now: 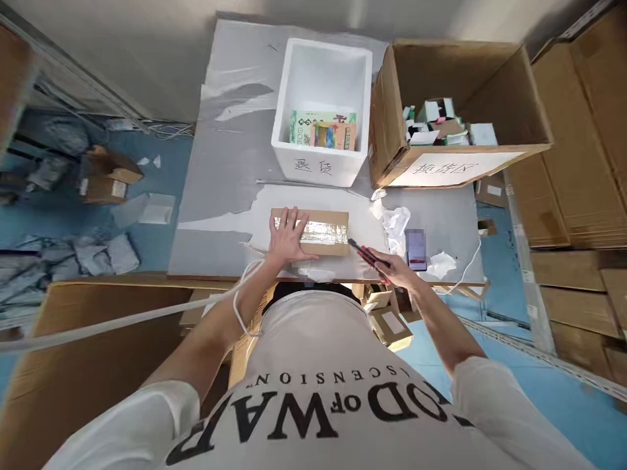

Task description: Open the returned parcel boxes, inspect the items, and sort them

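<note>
A long, narrow cardboard box (337, 232) lies flat on the table, with shiny clear tape along its top. My left hand (289, 240) rests on its left part, fingers spread and pressing down. In my right hand (396, 269) is a pliers-like tool (367, 253) with red and black handles, its fingers closed round them. The dark tip of the tool points left, close to the box's right end; whether it touches cannot be made out. Under the box is a pale, worn patch of the grey table covering (230, 163).
Behind the box stand a white foam box (321, 163) holding colourful packets and a large open carton (382, 117) with small boxes. Crumpled white paper (396, 225) and a phone (416, 249) lie to the right. A white cord (147, 318) crosses near my left arm.
</note>
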A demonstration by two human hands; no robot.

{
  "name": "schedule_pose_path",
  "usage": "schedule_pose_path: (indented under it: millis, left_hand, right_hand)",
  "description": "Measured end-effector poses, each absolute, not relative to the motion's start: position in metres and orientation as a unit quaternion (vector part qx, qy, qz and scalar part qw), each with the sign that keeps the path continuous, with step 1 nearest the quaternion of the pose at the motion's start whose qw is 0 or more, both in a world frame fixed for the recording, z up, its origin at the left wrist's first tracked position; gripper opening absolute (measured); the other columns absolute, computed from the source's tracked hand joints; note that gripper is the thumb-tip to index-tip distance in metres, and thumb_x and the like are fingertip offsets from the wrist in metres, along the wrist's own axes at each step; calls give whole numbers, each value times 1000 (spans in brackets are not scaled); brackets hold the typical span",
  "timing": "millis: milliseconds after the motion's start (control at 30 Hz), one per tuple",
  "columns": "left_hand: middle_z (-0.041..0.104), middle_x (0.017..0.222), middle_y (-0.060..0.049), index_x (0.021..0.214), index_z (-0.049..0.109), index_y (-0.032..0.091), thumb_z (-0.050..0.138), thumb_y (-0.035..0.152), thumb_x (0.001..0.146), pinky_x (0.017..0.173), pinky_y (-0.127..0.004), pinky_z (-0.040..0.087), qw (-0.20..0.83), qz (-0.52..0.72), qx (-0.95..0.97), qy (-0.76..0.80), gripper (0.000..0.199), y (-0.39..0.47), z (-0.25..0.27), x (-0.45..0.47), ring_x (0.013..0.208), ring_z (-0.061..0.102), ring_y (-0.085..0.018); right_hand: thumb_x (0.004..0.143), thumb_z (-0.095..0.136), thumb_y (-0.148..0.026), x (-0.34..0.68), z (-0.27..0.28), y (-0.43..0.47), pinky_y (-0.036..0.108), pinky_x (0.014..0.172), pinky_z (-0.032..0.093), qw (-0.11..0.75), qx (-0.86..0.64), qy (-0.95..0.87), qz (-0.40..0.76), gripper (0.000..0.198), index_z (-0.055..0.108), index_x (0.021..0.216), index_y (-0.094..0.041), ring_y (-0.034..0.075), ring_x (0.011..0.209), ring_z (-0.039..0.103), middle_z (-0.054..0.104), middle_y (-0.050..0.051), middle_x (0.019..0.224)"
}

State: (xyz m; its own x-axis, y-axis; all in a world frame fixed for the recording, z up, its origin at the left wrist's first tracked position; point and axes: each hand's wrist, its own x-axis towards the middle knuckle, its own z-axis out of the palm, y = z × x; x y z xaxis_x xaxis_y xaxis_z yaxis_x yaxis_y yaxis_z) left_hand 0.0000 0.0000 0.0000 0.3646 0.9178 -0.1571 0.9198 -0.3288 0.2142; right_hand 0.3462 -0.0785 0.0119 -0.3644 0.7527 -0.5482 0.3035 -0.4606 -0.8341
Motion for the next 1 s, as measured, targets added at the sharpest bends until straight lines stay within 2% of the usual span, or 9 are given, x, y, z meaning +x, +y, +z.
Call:
schedule_pose_path:
  millis: [300,400,500,600,667,733,800,900,1000]
  left_hand:
    - [10,162,-16,154,22,22,63,82,56,113,-62,-3,150,-1,816,558,122,1,0,-1,147,4,-44]
    - [9,162,-17,154,22,20,63,82,55,112,-64,-6,165,12,819,549,124,1,-1,0,147,3,-45]
    - [9,162,-18,154,22,19,65,80,56,112,-65,-5,196,37,819,538,123,1,2,-3,147,4,-46]
    - [11,162,-16,153,25,21,58,73,71,115,-62,1,231,103,788,561,103,6,7,-17,148,9,-41]
    - [17,161,-14,151,30,20,48,63,85,118,-57,7,251,179,736,603,81,14,7,-32,148,15,-35]
    - [27,158,-14,148,38,19,43,53,91,119,-50,16,301,246,661,642,66,27,2,-48,147,23,-30]
    - [39,152,-14,143,45,18,44,47,92,116,-48,28,415,274,571,653,59,39,-7,-61,140,36,-29]
    - [54,139,-10,139,49,24,49,45,89,100,-49,46,589,285,436,618,54,48,-19,-72,126,50,-27]
    - [56,134,-8,131,54,26,60,46,83,89,-44,54,632,330,375,593,53,39,-23,-76,118,54,-24]
  right_hand:
    - [87,59,-50,360,1,-103,22,40,41,169,-503,-461,711,64,42,146,-30,4,45,47,69,6,106]
    - [86,62,-48,365,4,-110,23,40,41,205,-526,-441,698,63,45,143,-31,6,47,50,69,6,107]
    - [81,69,-44,362,7,-117,27,42,46,329,-586,-379,637,58,52,134,-29,11,51,56,69,5,96]
    - [76,73,-43,337,5,-116,29,45,50,436,-621,-303,576,36,62,106,-26,12,52,58,68,4,86]
    - [74,74,-45,309,-1,-111,27,47,51,474,-609,-252,584,32,59,96,-25,11,56,60,69,3,94]
    - [72,74,-48,277,-8,-105,26,49,53,497,-587,-204,606,39,55,99,-27,11,62,64,66,1,111]
    - [71,74,-50,250,-16,-101,27,51,55,503,-575,-169,623,43,53,102,-29,13,70,68,62,0,120]
    - [73,73,-49,228,-25,-96,31,60,60,508,-570,-145,630,41,51,101,-29,16,79,71,63,-2,109]
    - [73,73,-47,230,-28,-79,35,65,61,524,-575,-152,610,41,48,98,-28,16,75,71,64,-4,91]
